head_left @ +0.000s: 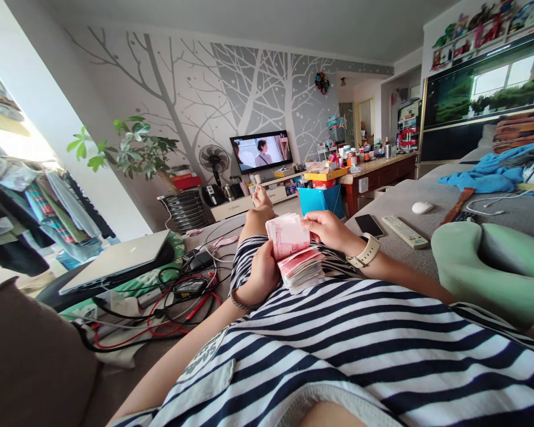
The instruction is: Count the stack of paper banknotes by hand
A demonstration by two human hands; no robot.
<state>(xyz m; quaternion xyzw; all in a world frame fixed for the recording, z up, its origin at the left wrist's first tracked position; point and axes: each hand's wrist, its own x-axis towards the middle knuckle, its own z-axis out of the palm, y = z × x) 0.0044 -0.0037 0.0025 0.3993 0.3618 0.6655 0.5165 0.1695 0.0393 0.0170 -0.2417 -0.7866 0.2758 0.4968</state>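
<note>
A thick, folded stack of red banknotes is in my left hand, whose fingers are closed around its left side. The upper notes stand up from the stack, their pinkish-red faces toward me. My right hand pinches the right edge of these raised notes between thumb and fingers. Both hands are above my lap, over the striped clothing. A pale watch is on my right wrist. The fingers behind the notes are hidden.
On the sofa at right lie a phone, a remote control, a white mouse and a green neck pillow. At left are a laptop and tangled cables. A television stands ahead.
</note>
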